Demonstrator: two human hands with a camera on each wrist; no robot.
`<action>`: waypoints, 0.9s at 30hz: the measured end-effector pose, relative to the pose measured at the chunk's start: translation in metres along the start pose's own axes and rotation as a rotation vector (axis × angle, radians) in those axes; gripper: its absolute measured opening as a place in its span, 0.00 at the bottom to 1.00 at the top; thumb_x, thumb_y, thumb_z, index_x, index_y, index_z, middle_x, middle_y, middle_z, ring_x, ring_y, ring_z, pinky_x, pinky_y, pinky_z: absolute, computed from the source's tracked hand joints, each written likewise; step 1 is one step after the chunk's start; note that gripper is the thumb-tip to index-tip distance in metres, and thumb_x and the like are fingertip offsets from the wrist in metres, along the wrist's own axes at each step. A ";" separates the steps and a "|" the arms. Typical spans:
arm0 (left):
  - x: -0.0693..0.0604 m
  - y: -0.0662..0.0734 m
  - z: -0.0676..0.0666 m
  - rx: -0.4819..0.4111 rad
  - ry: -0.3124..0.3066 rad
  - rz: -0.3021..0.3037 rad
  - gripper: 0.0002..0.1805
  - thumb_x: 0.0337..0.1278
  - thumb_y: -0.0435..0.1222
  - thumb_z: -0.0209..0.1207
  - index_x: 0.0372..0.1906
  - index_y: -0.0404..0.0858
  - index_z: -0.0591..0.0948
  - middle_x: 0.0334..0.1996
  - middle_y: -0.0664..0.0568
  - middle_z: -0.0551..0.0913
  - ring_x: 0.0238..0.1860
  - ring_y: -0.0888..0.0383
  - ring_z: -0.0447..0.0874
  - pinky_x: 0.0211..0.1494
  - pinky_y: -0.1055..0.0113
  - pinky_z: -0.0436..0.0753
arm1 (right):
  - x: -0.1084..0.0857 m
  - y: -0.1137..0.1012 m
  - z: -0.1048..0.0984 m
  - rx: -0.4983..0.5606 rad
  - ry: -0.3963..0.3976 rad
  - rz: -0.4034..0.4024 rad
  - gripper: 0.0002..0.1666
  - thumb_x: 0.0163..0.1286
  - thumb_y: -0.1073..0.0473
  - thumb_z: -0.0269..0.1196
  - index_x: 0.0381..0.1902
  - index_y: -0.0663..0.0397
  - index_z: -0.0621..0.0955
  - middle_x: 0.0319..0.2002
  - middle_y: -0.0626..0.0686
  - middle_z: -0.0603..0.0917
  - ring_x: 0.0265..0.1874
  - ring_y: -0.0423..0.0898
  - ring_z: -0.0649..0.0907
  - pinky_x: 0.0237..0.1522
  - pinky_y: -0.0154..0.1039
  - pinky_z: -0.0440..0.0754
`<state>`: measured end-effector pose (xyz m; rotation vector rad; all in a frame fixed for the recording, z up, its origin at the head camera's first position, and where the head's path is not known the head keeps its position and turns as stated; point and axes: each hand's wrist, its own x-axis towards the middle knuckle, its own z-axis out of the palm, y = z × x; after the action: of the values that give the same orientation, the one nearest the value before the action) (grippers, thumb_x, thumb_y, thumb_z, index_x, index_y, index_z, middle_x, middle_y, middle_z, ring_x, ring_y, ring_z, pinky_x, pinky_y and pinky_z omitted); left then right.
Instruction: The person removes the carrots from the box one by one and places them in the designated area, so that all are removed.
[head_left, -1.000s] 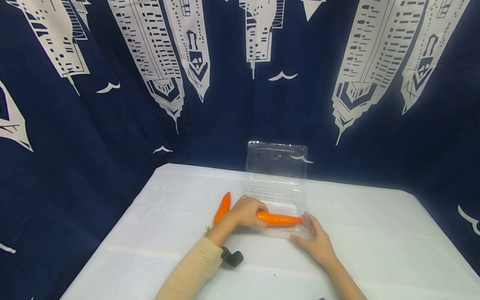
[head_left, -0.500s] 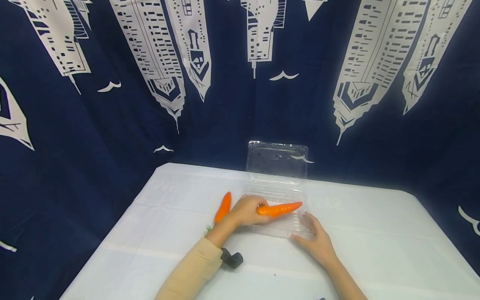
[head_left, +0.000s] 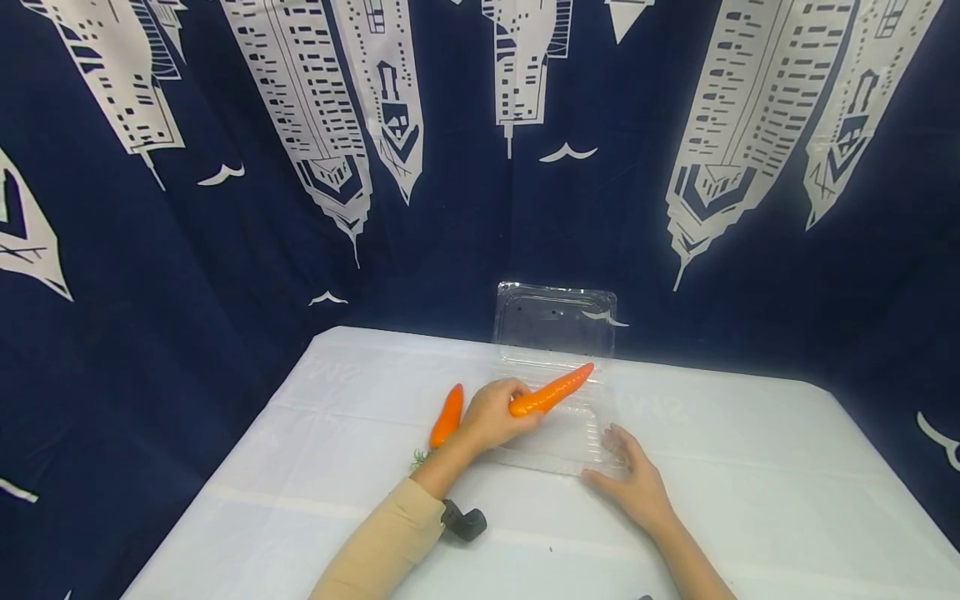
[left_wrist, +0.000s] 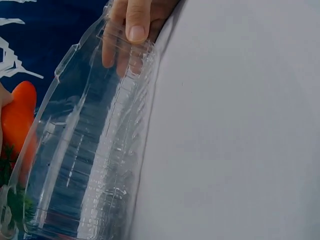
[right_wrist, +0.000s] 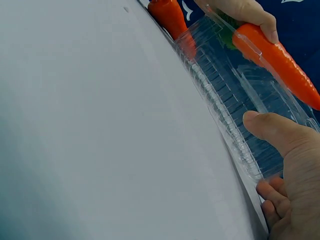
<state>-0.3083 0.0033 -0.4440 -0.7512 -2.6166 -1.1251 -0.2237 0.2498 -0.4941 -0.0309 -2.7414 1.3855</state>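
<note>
My left hand (head_left: 498, 414) grips an orange carrot (head_left: 552, 392) near its thick end, its tip slanting up and to the right over the clear plastic clamshell container (head_left: 555, 458). Green leaves show below the held carrot (right_wrist: 285, 65) in the right wrist view, near the left hand (right_wrist: 245, 11). My right hand (head_left: 633, 479) holds the container's near right corner, thumb in front and fingers on the side. The left wrist view shows that thumb of the right hand (left_wrist: 137, 20) against the clear wall. The container's lid (head_left: 555, 321) stands raised at the back.
A second carrot (head_left: 447, 417) with green leaves (head_left: 420, 458) lies left of the container, partly behind my left wrist. A small black object (head_left: 467, 523) is beside the left sleeve (head_left: 382, 537). The white-covered table (head_left: 750, 467) ends at a dark blue patterned curtain (head_left: 465, 233).
The carrot in my left hand has risen from lying level low over the container; its tip has swung up and away. The right hand keeps its place at the container's corner.
</note>
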 end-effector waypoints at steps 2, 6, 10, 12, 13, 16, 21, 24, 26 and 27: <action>-0.001 0.002 0.000 -0.002 0.022 -0.005 0.16 0.48 0.47 0.66 0.40 0.42 0.82 0.32 0.57 0.80 0.32 0.61 0.74 0.37 0.69 0.74 | 0.000 0.000 0.000 0.003 -0.006 0.012 0.59 0.56 0.43 0.73 0.75 0.57 0.55 0.72 0.61 0.63 0.71 0.63 0.59 0.68 0.62 0.55; -0.002 0.006 -0.001 -0.011 0.074 -0.018 0.16 0.50 0.46 0.66 0.42 0.41 0.81 0.34 0.55 0.81 0.32 0.60 0.74 0.37 0.69 0.74 | 0.000 0.001 0.000 0.003 -0.010 0.026 0.60 0.55 0.43 0.73 0.76 0.58 0.54 0.72 0.62 0.62 0.71 0.63 0.58 0.68 0.62 0.54; -0.005 0.013 -0.003 -0.056 0.149 -0.067 0.16 0.52 0.45 0.65 0.43 0.41 0.80 0.35 0.54 0.81 0.32 0.59 0.75 0.36 0.68 0.75 | 0.000 0.002 0.000 0.002 -0.010 0.024 0.61 0.55 0.43 0.73 0.75 0.58 0.53 0.72 0.62 0.62 0.71 0.63 0.58 0.68 0.62 0.53; -0.006 0.017 -0.006 -0.085 0.191 -0.100 0.17 0.52 0.45 0.65 0.43 0.41 0.79 0.35 0.54 0.81 0.32 0.58 0.75 0.37 0.66 0.75 | 0.001 0.002 0.000 -0.001 -0.006 0.015 0.61 0.55 0.43 0.73 0.75 0.59 0.54 0.72 0.62 0.62 0.71 0.63 0.58 0.68 0.62 0.53; -0.007 0.018 -0.007 -0.102 0.211 -0.118 0.16 0.52 0.45 0.65 0.43 0.41 0.79 0.35 0.53 0.81 0.32 0.58 0.75 0.37 0.66 0.75 | 0.002 0.002 0.000 -0.004 -0.005 0.013 0.61 0.55 0.43 0.73 0.75 0.59 0.54 0.72 0.62 0.62 0.71 0.63 0.58 0.68 0.62 0.52; -0.009 0.022 -0.010 -0.148 0.259 -0.157 0.17 0.52 0.44 0.65 0.43 0.40 0.77 0.35 0.52 0.81 0.32 0.57 0.75 0.36 0.65 0.75 | 0.003 0.002 -0.001 -0.006 0.000 0.005 0.61 0.55 0.42 0.73 0.75 0.59 0.54 0.71 0.63 0.62 0.71 0.64 0.58 0.68 0.61 0.53; -0.014 0.026 -0.016 -0.218 0.292 -0.185 0.17 0.53 0.42 0.66 0.43 0.38 0.75 0.35 0.49 0.80 0.29 0.57 0.74 0.30 0.67 0.75 | 0.003 0.001 -0.001 -0.004 0.004 0.000 0.60 0.55 0.43 0.73 0.75 0.60 0.54 0.71 0.64 0.62 0.71 0.64 0.58 0.68 0.62 0.52; -0.019 0.028 -0.022 -0.251 0.304 -0.201 0.16 0.53 0.41 0.66 0.41 0.38 0.75 0.34 0.49 0.80 0.27 0.57 0.75 0.28 0.67 0.76 | 0.002 0.001 -0.001 -0.004 0.002 0.006 0.61 0.55 0.43 0.73 0.75 0.60 0.54 0.72 0.64 0.61 0.71 0.64 0.57 0.69 0.62 0.51; -0.023 0.028 -0.027 -0.275 0.310 -0.214 0.15 0.53 0.41 0.66 0.41 0.38 0.75 0.33 0.50 0.80 0.27 0.57 0.75 0.28 0.66 0.77 | 0.001 0.001 -0.001 0.000 0.001 0.009 0.61 0.55 0.42 0.73 0.75 0.60 0.53 0.72 0.64 0.61 0.71 0.65 0.56 0.69 0.62 0.51; -0.024 0.027 -0.030 -0.286 0.314 -0.220 0.15 0.53 0.41 0.65 0.40 0.38 0.75 0.32 0.50 0.80 0.27 0.57 0.76 0.28 0.65 0.77 | 0.001 0.001 0.000 -0.001 0.001 0.009 0.61 0.55 0.42 0.73 0.75 0.60 0.53 0.72 0.64 0.61 0.71 0.65 0.56 0.68 0.62 0.51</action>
<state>-0.2738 -0.0117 -0.4149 -0.3008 -2.3413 -1.5604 -0.2247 0.2508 -0.4945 -0.0432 -2.7447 1.3858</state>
